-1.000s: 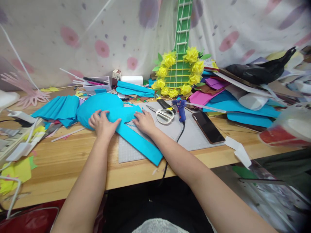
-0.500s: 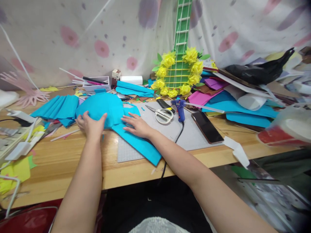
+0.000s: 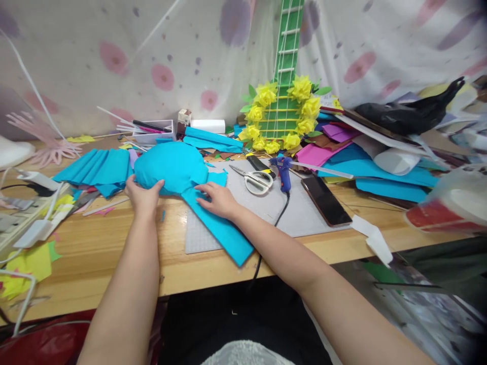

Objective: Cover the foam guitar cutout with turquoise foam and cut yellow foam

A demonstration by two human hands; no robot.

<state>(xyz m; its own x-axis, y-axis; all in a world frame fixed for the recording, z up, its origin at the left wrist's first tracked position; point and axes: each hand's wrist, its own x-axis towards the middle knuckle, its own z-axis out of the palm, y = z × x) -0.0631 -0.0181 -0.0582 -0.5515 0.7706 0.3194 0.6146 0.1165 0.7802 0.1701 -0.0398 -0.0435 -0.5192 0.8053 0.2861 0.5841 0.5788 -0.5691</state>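
The rounded blue piece [image 3: 171, 165] is cupped at its near left edge by the spread left hand [image 3: 144, 196]. The blue strip [image 3: 224, 235] is touched by the loosely spread right hand [image 3: 216, 199].

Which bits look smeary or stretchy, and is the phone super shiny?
Head view: the red cup at the right edge looks stretched and blurry; same view: the pink loops at far left look soft; same view: the puffy blue shape is clearer; same view: the phone looks dark, without bright glare.
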